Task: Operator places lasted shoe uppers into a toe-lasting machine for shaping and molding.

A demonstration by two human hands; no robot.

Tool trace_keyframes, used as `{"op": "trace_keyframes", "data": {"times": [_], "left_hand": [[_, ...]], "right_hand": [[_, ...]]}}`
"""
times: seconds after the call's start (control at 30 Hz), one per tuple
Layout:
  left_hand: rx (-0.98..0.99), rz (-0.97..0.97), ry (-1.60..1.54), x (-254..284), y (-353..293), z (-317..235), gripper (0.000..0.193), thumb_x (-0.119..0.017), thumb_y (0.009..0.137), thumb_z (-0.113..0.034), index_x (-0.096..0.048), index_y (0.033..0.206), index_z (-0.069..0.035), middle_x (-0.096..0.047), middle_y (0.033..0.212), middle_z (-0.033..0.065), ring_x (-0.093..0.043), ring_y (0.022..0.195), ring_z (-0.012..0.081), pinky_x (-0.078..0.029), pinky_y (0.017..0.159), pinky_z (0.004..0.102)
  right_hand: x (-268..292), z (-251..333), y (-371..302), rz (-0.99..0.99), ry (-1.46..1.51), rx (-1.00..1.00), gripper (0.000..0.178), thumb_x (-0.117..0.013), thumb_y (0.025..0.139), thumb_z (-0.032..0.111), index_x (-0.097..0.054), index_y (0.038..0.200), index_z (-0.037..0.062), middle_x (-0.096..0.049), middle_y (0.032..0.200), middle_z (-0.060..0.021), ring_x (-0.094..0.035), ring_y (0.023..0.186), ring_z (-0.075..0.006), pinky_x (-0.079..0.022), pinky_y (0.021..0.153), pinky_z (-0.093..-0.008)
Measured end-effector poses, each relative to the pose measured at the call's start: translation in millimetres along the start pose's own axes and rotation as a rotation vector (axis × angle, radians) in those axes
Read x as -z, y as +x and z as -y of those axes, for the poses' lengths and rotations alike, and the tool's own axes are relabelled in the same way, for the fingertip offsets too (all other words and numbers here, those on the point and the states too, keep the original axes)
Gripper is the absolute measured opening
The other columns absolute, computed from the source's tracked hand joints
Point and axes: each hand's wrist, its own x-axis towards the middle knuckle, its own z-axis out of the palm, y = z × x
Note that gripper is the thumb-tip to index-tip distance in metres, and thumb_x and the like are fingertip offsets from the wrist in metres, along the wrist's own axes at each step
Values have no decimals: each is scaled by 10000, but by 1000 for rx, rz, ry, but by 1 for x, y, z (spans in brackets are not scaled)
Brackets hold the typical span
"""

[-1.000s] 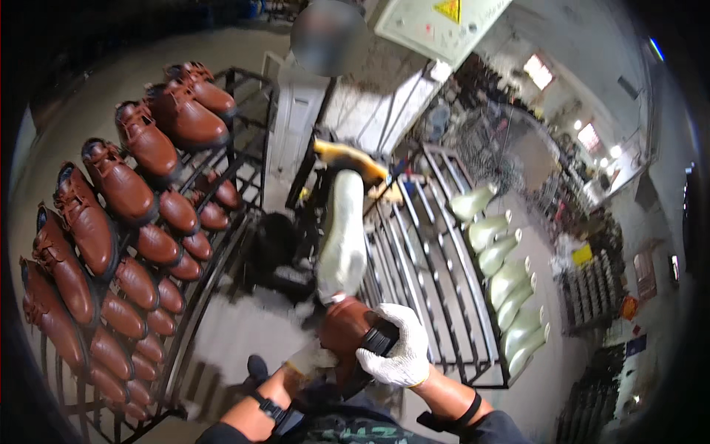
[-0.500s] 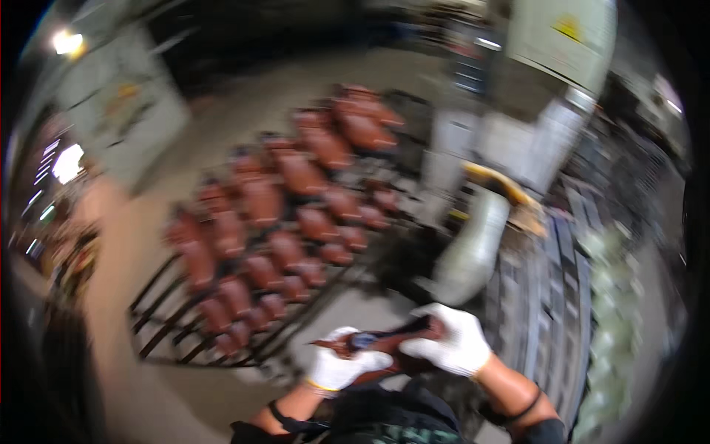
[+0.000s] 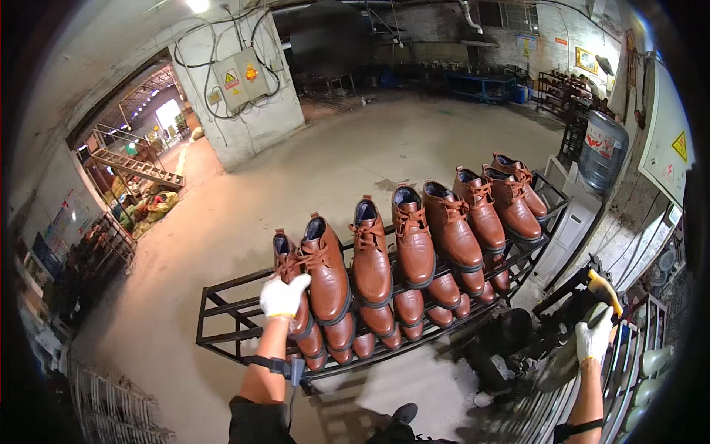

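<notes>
My left hand (image 3: 282,297), in a white glove, is closed on the side of a brown leather lace-up shoe (image 3: 282,250) at the left end of the rack's upper row. My glove hides part of that shoe's toe. Far over on the right, my gloved right hand (image 3: 593,339) grips a dull green shoe last (image 3: 560,364) beside a yellow-edged piece (image 3: 605,290); its fingertips are only partly visible. More brown shoes (image 3: 371,263) stand side by side along the black metal rack (image 3: 222,318), toes towards me, with further shoes on the tiers below.
Several pale green lasts (image 3: 654,361) lie on a slatted metal rack (image 3: 617,381) at the right. A water bottle (image 3: 603,152) and an electrical box (image 3: 665,133) stand beyond. Dark machinery (image 3: 510,333) sits between the racks. Concrete floor (image 3: 347,148) stretches behind the shoes.
Both hands held a brown shoe close to my body; now they are far apart, the left at the shoe rack and the right at the last. My view has turned and lifted.
</notes>
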Motion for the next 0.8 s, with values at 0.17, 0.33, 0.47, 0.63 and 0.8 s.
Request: {"op": "trace_keyframes", "data": {"times": [0.17, 0.33, 0.47, 0.63, 0.8], "left_hand": [[-104, -358, -700, -46, -92, -126, 505, -820, 888, -104, -600, 1310, 68, -661, 1244, 219, -660, 1124, 325, -530, 1028, 448], [-946, 1223, -831, -100, -287, -327, 397, -846, 869, -197, -654, 1166, -16, -738, 1046, 107, -705, 970, 221, -565, 823, 407], [208, 2557, -1191, -151, -470, -428, 417, -650, 1044, -181, -591, 1395, 36, -707, 1269, 192, -718, 1079, 310, -594, 904, 387], [-504, 1784, -1260, -160, -591, -560, 583, -788, 896, -101, -543, 1403, 51, -749, 1050, 179, -749, 798, 268, -613, 678, 386], [-827, 1831, -1121, -155, -657, -666, 878, -877, 851, -142, -390, 1564, 18, -737, 1106, 156, -722, 945, 158, -601, 833, 326]], "right_hand": [[44, 13, 33, 115, -307, 415, 462, -618, 821, 14, -607, 1278, 82, -666, 1182, -191, -614, 1184, -416, -490, 1050, -451], [44, 4, 76, 67, -30, -10, 643, -783, 748, 188, -580, 1345, 65, -691, 1214, -168, -685, 1109, -353, -554, 987, -385], [114, -39, 75, 188, 1241, -203, 625, -767, 697, 54, -604, 1300, 22, -684, 1178, -86, -658, 1087, -205, -559, 972, -370], [58, -158, 118, -266, 1206, -71, 768, -851, 770, 177, -528, 1442, -6, -641, 1297, -97, -585, 1226, -214, -489, 1052, -360], [68, -304, 245, -292, 923, -406, 443, -791, 834, 158, -663, 1226, -4, -720, 1080, -100, -677, 996, -218, -551, 896, -371]]}}
